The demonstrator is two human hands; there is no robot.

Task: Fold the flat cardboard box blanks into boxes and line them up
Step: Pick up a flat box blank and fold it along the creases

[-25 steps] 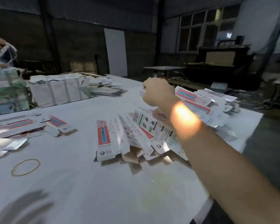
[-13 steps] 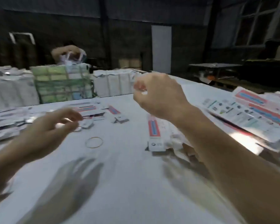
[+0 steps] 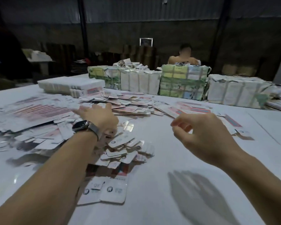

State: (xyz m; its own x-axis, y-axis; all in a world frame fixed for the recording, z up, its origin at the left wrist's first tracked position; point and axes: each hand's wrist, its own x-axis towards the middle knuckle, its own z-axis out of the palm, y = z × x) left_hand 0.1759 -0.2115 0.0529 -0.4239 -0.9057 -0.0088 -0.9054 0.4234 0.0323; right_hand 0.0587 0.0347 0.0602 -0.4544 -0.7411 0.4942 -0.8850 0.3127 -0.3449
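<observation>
Room: a dim shed with dark walls is showing behind the white surface (image 3: 193,159); the view is now facing the far wrapped bundles head-on, where half a second ago they were sitting off to the left.
Person: someone is sitting behind the green-and-yellow wrapped bundle (image 3: 182,82), now near the middle of the view.
Bundles: white wrapped packs (image 3: 139,81) are standing just beside the green one, in a row along the far edge.
Blanks: the flat box blanks (image 3: 120,150) are lying in a loose heap on the surface, spreading left and back toward the bundles; far more of the heap is showing than before.
Left hand: the left hand (image 3: 98,116), with a watch (image 3: 81,125) on its wrist, is reaching into the heap with fingers spread and gripping nothing I can make out; earlier it was hovering clear of the blanks.
Right hand: the right hand (image 3: 201,129) is hovering above bare surface, fingers loosely curled, holding nothing visible, and is now lower and further right.
</observation>
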